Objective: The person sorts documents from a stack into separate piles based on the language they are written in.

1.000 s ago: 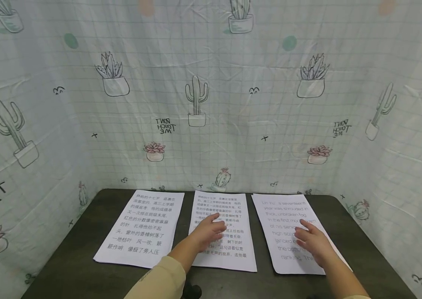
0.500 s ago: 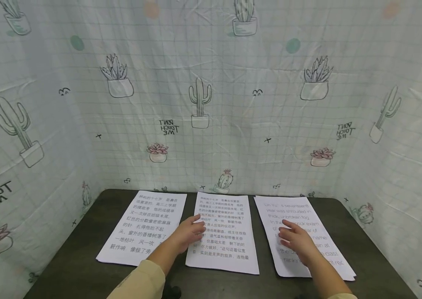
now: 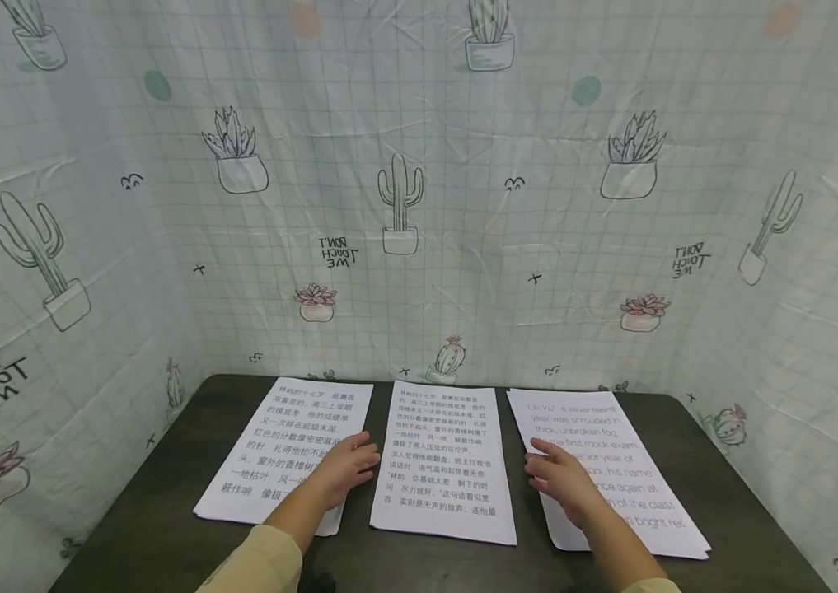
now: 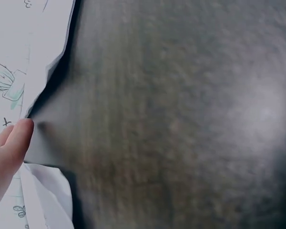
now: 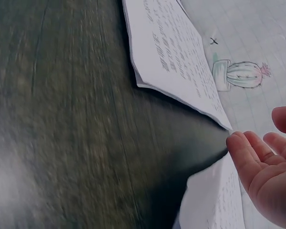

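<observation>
Three stacks of printed paper lie side by side in the head view. My left hand [image 3: 344,471] is over the right edge of the left stack [image 3: 278,436], fingers extended toward the gap beside the middle stack [image 3: 442,465]. Over the left edge of the right stack [image 3: 637,486], which bears English text, is my right hand [image 3: 561,479], its fingers loosely spread. Neither hand holds anything. In the left wrist view, the left hand [image 4: 8,155] shows only its fingers near paper edges. The right wrist view has the right hand [image 5: 269,174] with slightly bent fingers.
The stacks rest on a dark wooden table [image 3: 144,494]. A pale cloth [image 3: 419,321] printed with cacti and potted plants hangs behind the table and on both sides. A small dark object [image 3: 317,582] shows at the bottom, beside the left sleeve.
Both hands have moved left: the left from over the middle stack to the left stack, the right from the right stack's middle to its left edge. The stacks stay in place.
</observation>
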### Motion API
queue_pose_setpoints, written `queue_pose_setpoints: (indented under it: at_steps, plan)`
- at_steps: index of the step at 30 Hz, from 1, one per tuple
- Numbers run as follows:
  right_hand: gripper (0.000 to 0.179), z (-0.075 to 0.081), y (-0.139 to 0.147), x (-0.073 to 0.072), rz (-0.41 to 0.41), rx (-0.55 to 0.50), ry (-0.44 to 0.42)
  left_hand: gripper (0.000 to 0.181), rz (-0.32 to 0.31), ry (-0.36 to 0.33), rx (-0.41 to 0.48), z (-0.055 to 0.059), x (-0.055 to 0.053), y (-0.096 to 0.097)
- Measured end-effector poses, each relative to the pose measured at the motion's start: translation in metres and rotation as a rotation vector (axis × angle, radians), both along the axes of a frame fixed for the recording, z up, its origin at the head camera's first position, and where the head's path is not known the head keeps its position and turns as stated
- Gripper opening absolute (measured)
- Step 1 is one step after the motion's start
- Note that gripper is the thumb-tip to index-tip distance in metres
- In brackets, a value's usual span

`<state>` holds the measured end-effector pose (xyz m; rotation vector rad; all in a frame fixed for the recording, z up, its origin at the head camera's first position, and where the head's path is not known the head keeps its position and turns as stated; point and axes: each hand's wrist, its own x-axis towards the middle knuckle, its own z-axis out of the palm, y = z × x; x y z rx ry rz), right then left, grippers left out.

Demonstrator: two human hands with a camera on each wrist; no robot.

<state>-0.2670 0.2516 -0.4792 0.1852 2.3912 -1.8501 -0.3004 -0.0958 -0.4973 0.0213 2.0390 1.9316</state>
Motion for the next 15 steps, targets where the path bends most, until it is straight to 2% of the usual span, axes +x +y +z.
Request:
queue_pose_setpoints:
  at_steps: [9, 15]
  plan:
    - [0.052, -0.009, -0.012, 0.001, 0.017, 0.024, -0.059, 0.063, 0.010, -0.044, 0.022, -0.005, 0.003, -0.001]
    - [0.052, -0.015, -0.015, 0.002, 0.015, -0.001, -0.086, 0.062, 0.008, -0.061, 0.023, -0.008, 0.005, 0.000]
